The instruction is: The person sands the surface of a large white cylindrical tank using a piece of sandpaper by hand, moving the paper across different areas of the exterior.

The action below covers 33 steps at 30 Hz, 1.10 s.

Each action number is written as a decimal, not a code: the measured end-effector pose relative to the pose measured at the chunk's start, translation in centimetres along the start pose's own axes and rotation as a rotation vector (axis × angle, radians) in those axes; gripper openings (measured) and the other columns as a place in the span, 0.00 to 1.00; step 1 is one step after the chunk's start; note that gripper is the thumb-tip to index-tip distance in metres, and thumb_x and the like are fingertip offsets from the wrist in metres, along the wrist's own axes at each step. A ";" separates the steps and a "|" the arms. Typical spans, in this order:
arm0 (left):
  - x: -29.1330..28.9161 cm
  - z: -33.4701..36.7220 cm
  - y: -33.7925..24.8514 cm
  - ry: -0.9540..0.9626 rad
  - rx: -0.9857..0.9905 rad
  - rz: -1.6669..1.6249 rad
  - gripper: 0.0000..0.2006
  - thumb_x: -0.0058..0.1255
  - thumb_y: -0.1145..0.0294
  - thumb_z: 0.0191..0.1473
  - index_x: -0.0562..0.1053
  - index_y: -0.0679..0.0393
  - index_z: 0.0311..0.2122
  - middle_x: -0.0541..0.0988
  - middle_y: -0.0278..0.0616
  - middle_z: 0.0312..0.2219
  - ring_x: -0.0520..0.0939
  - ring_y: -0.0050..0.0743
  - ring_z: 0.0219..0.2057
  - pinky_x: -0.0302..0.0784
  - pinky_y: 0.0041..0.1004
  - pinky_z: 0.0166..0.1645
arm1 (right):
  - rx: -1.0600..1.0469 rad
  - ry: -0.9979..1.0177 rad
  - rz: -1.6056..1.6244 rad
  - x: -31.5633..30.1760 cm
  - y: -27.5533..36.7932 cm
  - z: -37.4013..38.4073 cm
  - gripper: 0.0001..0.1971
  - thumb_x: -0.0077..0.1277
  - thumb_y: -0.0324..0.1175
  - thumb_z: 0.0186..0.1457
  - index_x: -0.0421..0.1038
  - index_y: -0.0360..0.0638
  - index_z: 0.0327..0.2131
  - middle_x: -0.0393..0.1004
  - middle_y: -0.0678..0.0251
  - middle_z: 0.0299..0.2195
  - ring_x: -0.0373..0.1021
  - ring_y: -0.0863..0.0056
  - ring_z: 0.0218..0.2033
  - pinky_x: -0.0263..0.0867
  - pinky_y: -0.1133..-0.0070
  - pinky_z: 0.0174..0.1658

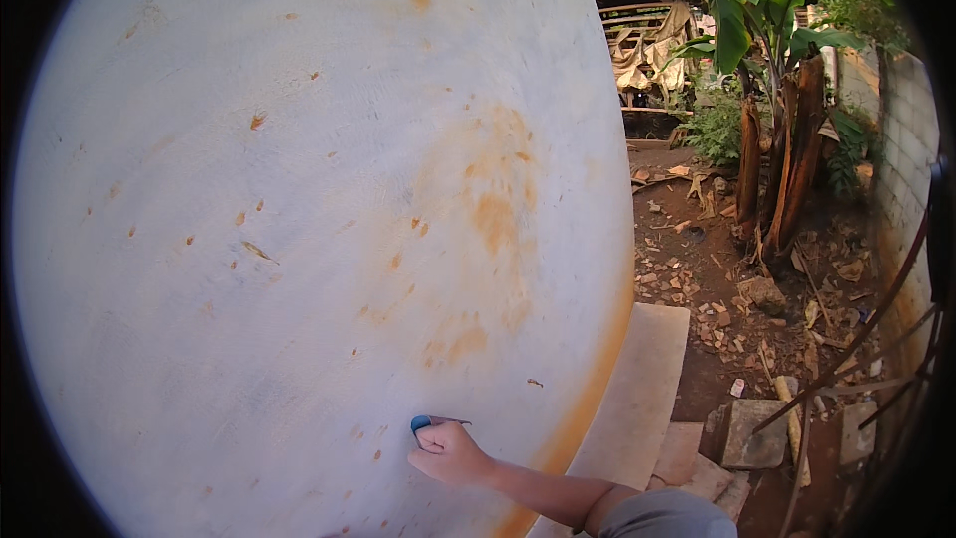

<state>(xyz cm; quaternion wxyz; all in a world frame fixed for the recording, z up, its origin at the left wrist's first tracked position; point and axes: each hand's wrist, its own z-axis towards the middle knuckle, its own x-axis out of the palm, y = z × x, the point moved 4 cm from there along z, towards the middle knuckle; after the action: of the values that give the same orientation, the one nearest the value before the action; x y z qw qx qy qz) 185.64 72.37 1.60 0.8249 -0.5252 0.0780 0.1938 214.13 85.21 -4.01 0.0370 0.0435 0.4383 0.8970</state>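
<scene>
My right hand [450,452] reaches in from the lower right, its forearm bare below a grey sleeve [669,516]. Its fingers are curled closed around a small blue piece [420,423] with a thin dark edge; most of it is hidden in the fist, so I cannot tell its kind. The fist is at the broad white-painted wall [329,319], near its lower part. Orange-brown stains [495,222] and small brown specks mark the paint, and an orange band [600,369] runs along the wall's right edge. My left hand is out of view.
Right of the wall lies a pale concrete ledge [637,359]. Beyond it, brown soil [687,199] carries broken rubble, with a concrete block [754,433] nearby. Banana plants [787,149] stand before a block wall [911,110]. Thin rusty rods [866,329] slant in at the far right.
</scene>
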 end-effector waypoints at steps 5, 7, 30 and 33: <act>-5.4 -0.8 1.0 -0.074 -0.083 -0.053 0.25 0.39 0.55 0.69 0.78 0.70 0.42 0.81 0.47 0.28 0.81 0.32 0.26 0.79 0.30 0.34 | 0.383 0.072 0.208 6.2 -1.3 -4.6 0.25 0.56 0.26 0.52 0.45 0.46 0.17 0.46 0.78 0.16 0.46 0.86 0.20 0.46 0.77 0.24; -6.4 -1.0 2.3 -0.090 -0.136 -0.145 0.21 0.41 0.59 0.69 0.79 0.70 0.41 0.81 0.46 0.28 0.81 0.31 0.26 0.79 0.29 0.34 | 0.558 0.117 0.120 8.8 -2.3 -7.7 0.26 0.57 0.31 0.53 0.46 0.44 0.17 0.46 0.78 0.16 0.45 0.85 0.21 0.47 0.76 0.24; -7.1 -2.9 9.0 0.049 0.701 0.203 0.06 0.56 0.66 0.54 0.77 0.53 0.28 0.80 0.43 0.25 0.80 0.45 0.23 0.74 0.41 0.26 | 0.333 -0.196 0.005 9.4 4.7 -4.4 0.18 0.51 0.25 0.53 0.59 0.48 0.13 0.63 0.72 0.11 0.57 0.84 0.10 0.53 0.80 0.14; -6.4 -3.0 9.5 -0.030 0.896 0.304 0.05 0.57 0.65 0.51 0.77 0.52 0.27 0.78 0.41 0.23 0.78 0.42 0.21 0.74 0.40 0.25 | 0.455 -0.179 0.108 11.2 4.5 -4.8 0.16 0.49 0.22 0.53 0.61 0.47 0.14 0.63 0.72 0.11 0.58 0.84 0.11 0.52 0.81 0.14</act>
<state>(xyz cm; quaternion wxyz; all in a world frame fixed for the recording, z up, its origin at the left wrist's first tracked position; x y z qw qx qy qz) 176.16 71.69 -5.56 0.9336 -0.0972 0.2180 0.2674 202.32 79.87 -2.93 0.0168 0.1536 0.6211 0.7684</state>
